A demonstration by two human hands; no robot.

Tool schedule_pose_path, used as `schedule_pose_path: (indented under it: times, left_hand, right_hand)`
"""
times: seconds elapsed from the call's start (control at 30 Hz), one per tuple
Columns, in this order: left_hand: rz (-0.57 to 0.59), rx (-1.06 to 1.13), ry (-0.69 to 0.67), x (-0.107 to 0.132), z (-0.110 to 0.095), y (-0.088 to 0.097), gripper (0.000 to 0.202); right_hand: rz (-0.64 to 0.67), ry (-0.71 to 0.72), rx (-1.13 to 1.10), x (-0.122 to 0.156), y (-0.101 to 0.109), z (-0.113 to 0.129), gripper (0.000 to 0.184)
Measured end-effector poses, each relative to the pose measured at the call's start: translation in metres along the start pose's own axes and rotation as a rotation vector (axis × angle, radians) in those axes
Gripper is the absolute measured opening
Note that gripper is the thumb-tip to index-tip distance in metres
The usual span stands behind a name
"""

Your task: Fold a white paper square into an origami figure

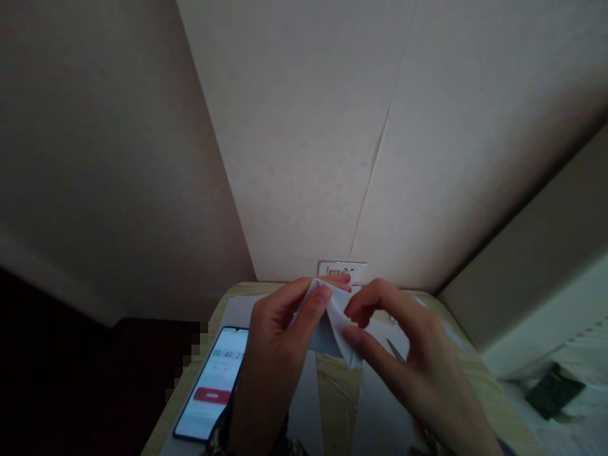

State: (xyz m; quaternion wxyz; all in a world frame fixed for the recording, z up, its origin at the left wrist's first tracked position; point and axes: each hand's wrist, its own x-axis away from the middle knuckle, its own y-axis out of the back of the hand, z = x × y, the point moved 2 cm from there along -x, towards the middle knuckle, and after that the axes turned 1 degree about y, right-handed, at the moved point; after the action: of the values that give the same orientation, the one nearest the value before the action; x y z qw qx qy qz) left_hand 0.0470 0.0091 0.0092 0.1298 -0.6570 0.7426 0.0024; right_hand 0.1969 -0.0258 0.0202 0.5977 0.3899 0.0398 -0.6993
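Observation:
A piece of folded white paper is held up above the small table, with a crease running down from its pointed top. My left hand grips its upper left part, thumb pressed on the front face and fingers behind. On the right edge of the paper, my right hand has its thumb against the flap and its index finger curled close by. Under my right hand a pointed metal tip shows; the rest of that tool is mostly hidden.
A phone with a running timer lies at the table's left, partly behind my left forearm. White sheets cover parts of the wooden tabletop. A wall socket sits just beyond the far edge. Walls stand close behind.

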Motion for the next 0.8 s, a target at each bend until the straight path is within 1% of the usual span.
schedule_pose_path:
  times: [0.07, 0.17, 0.27, 0.37, 0.43, 0.53, 0.67, 0.8]
  left_hand:
    - [-0.011, -0.027, -0.045, 0.000, 0.001, 0.000, 0.020]
    - [0.008, -0.052, -0.078, 0.000, 0.001, -0.001, 0.020]
    - [-0.013, -0.028, -0.032, -0.001, 0.002, -0.002, 0.015]
    - [-0.032, 0.063, 0.039, 0.000, 0.003, -0.004, 0.008]
    - [-0.029, 0.120, 0.055, 0.001, 0.003, -0.004, 0.008]
    - [-0.045, 0.145, 0.031, 0.003, 0.000, -0.003, 0.019]
    - [0.005, 0.152, 0.033, 0.005, -0.005, -0.007, 0.037]
    - [0.009, 0.186, 0.073, 0.011, -0.009, -0.014, 0.040]
  right_hand:
    - [0.041, -0.051, -0.033, -0.002, -0.002, -0.001, 0.013]
    - [0.051, -0.102, -0.086, -0.002, -0.002, -0.003, 0.013]
    - [0.055, -0.136, -0.121, -0.001, -0.001, -0.005, 0.013]
    - [0.062, -0.182, -0.154, -0.001, -0.001, -0.007, 0.014]
    - [0.049, -0.216, -0.179, -0.002, -0.002, -0.009, 0.016]
    - [0.017, -0.260, -0.255, -0.003, -0.002, -0.010, 0.018]
    - [-0.057, -0.353, -0.449, 0.001, 0.001, -0.008, 0.021]
    - [-0.146, -0.403, -0.542, 0.007, 0.005, -0.005, 0.019]
